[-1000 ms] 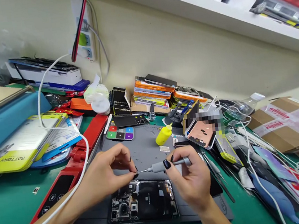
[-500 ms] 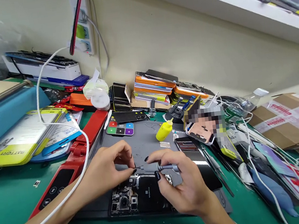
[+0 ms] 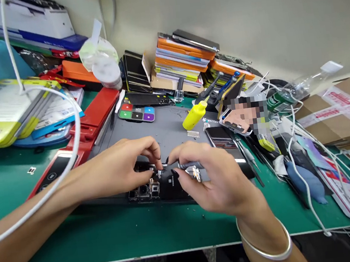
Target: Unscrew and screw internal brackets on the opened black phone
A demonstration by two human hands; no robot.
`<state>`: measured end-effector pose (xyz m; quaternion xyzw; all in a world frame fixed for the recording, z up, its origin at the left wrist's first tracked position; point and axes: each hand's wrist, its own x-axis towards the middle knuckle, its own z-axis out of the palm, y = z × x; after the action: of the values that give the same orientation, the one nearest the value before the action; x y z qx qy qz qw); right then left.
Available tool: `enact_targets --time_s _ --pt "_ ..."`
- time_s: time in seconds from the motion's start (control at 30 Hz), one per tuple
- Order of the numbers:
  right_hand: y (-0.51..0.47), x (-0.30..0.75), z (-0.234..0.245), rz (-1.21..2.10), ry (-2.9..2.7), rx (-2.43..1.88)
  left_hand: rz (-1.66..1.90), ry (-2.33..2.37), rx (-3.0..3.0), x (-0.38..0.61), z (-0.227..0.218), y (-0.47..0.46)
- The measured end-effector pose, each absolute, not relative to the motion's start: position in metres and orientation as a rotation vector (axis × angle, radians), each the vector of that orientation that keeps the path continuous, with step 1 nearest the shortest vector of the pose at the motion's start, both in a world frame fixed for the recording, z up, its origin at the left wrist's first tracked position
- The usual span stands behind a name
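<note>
An opened smartphone (image 3: 169,187), its camera block and black battery exposed, lies at the front of the grey work mat (image 3: 124,131). My right hand (image 3: 215,177) is closed around a grey precision screwdriver (image 3: 190,164), held low and nearly level over the phone, its tip pointing left. My left hand (image 3: 131,164) reaches over the phone's upper left part, thumb and fingertips bent close together near the screwdriver's tip. Anything between those fingertips is too small to make out. Both hands cover part of the phone.
Behind the hands stand a yellow bottle (image 3: 195,115) and a coloured screw tray (image 3: 136,112). A red device (image 3: 97,119) lies to the left. Another phone (image 3: 222,138), tools and white cables (image 3: 293,159) crowd the right, before a cardboard box (image 3: 344,110). Tiny bits dot the green table's front.
The view has tipped downward, bringing the table's front edge into sight. Both hands have come from the phone's far edge to over its board, and my left fingers have left the screwdriver's tip.
</note>
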<state>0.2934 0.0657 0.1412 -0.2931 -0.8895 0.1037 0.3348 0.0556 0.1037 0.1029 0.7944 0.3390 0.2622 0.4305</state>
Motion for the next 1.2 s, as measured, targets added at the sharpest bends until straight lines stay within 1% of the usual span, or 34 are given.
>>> enact_targets --time_s 0.17,0.43,0.6,0.67,0.77,0.9,0.93,1.03,1.13,1.2 --pt "0.066 0.294 0.141 0.273 -2.398 -0.82 0.495 0.757 2.073 0.054 0.11 0.101" --pt "0.068 0.293 0.14 0.317 -2.424 -0.799 0.519 0.768 2.197 0.055 0.109 0.102" --pt "0.068 0.299 0.151 0.487 -2.539 -0.812 0.527 0.787 2.248 0.055 0.11 0.102" --pt "0.068 0.3 0.151 0.502 -2.571 -0.821 0.517 0.793 2.261 0.056 0.11 0.103" --pt "0.072 0.293 0.144 0.389 -2.52 -0.805 0.497 0.793 2.275 0.056 0.111 0.104" --pt "0.074 0.276 0.136 0.06 -2.385 -0.852 0.467 0.817 2.303 0.052 0.111 0.102" --pt "0.073 0.273 0.136 0.065 -2.387 -0.851 0.446 0.823 2.314 0.05 0.112 0.101" --pt "0.072 0.272 0.14 0.226 -2.406 -0.869 0.352 0.805 2.346 0.045 0.115 0.095" --pt "0.072 0.277 0.143 0.157 -2.391 -0.945 0.226 0.804 2.434 0.042 0.12 0.087" --pt "0.072 0.28 0.144 0.164 -2.388 -0.904 0.137 0.828 2.51 0.044 0.122 0.083"
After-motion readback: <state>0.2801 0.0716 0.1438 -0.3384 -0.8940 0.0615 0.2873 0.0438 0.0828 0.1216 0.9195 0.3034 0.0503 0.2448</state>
